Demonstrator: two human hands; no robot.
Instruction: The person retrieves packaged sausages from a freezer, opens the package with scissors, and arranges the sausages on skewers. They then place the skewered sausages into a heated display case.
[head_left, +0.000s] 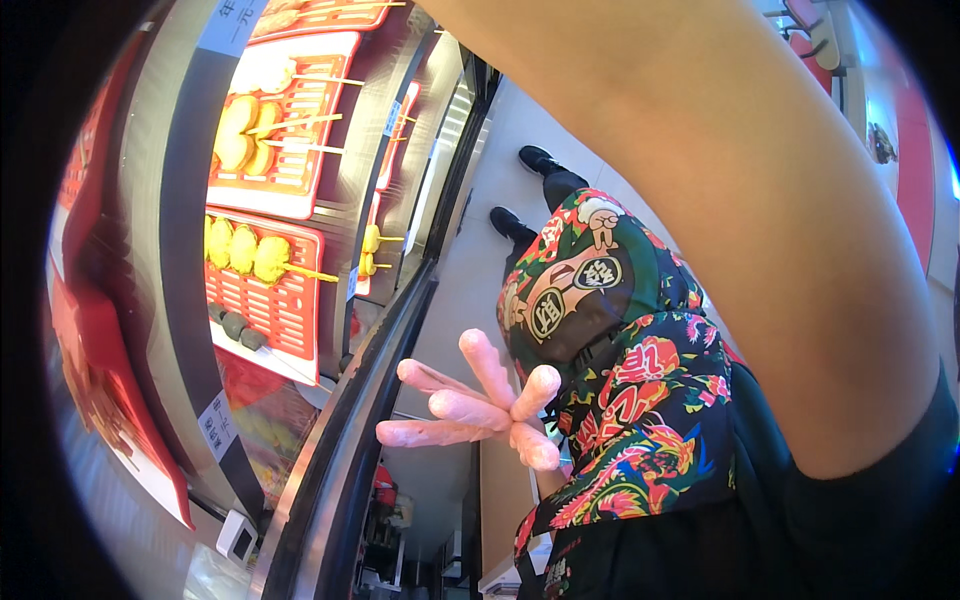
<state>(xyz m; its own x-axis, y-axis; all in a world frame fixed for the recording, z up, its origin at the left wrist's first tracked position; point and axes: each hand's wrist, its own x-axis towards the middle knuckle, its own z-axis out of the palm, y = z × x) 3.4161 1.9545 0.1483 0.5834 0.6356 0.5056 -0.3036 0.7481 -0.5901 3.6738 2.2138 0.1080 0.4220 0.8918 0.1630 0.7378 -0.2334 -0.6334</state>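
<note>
Several pink sausages (469, 410) fan out in a bunch before my body, rounded ends towards the camera. Behind them is my left hand (551, 482), mostly hidden, with only a bit of skin showing at the wrist; it holds the bunch from below. Any sticks in the sausages are out of sight. My right forearm crosses the upper right of the view and leaves at the top edge, so my right hand is out of view. It reaches towards the shelved display cabinet (187, 150), where a red slotted tray (300, 300) bears skewered yellow balls (244, 249) and dark balls (234, 327).
Another red tray (304, 169) carries yellow round pieces on sticks (241, 135). The cabinet's dark door edge (431, 270) runs between the shelves and my body. A small white device (237, 537) sits at the lower shelf's end. Grey floor tiles (487, 135) lie around my black shoes.
</note>
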